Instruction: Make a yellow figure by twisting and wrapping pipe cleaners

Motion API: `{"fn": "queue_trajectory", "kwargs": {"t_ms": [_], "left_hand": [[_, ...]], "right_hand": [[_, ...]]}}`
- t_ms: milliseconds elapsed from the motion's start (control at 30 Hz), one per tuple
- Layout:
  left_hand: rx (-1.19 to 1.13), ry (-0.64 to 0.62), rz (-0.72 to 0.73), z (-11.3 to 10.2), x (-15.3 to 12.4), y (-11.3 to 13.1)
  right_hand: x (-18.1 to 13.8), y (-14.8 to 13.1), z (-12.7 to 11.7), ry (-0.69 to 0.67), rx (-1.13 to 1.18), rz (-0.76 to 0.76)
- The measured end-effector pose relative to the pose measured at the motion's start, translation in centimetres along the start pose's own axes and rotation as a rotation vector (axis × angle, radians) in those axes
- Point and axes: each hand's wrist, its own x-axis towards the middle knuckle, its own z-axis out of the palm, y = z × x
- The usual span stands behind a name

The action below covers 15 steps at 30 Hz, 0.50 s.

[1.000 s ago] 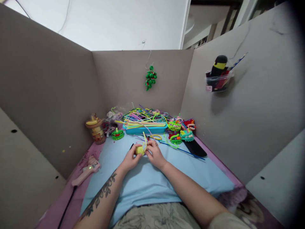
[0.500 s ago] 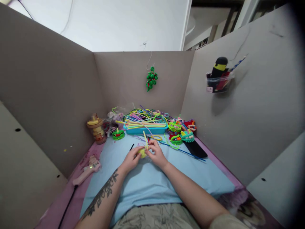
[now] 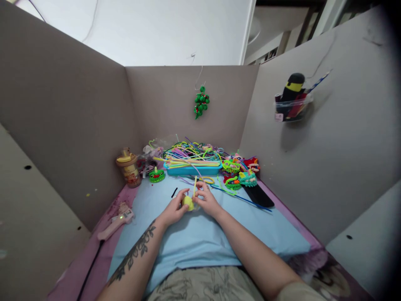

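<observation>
Between my hands, over the blue cloth (image 3: 200,234), is a small fuzzy yellow piece (image 3: 188,203) that looks made of pipe cleaner. My left hand (image 3: 174,207) pinches it from the left, thumb in front. A straight pale yellow pipe cleaner (image 3: 195,186) stands upright at the piece's right side, and my right hand (image 3: 206,200) grips its lower part between thumb and fingers. Whether the pipe cleaner is joined to the fuzzy piece I cannot tell. A short black strip (image 3: 174,192) lies just beyond my left hand. Scissors with yellow handles (image 3: 207,180) lie behind my right hand.
A blue tray (image 3: 194,170) heaped with pipe cleaners stands at the back. Several fuzzy animal-head pieces (image 3: 248,178) sit right of it, beside a black phone-like slab (image 3: 259,196). At left are a green piece (image 3: 157,175), a lidded cup (image 3: 130,170) and a pink glue gun (image 3: 116,223).
The pale yellow pipe cleaner has gone from tilting left to nearly upright. More of the fuzzy yellow piece shows between my hands. The whole view has shifted slightly.
</observation>
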Motion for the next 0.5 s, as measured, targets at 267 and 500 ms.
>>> {"fn": "queue_trajectory", "kwargs": {"t_ms": [267, 500], "left_hand": [[0.011, 0.244, -0.077, 0.6, 0.5, 0.0], [-0.363, 0.347, -0.209, 1.4, 1.3, 0.1]], "right_hand": [[0.4, 0.2, 1.0, 0.266, 0.053, 0.092], [0.6, 0.7, 1.7, 0.239, 0.238, 0.178]]}}
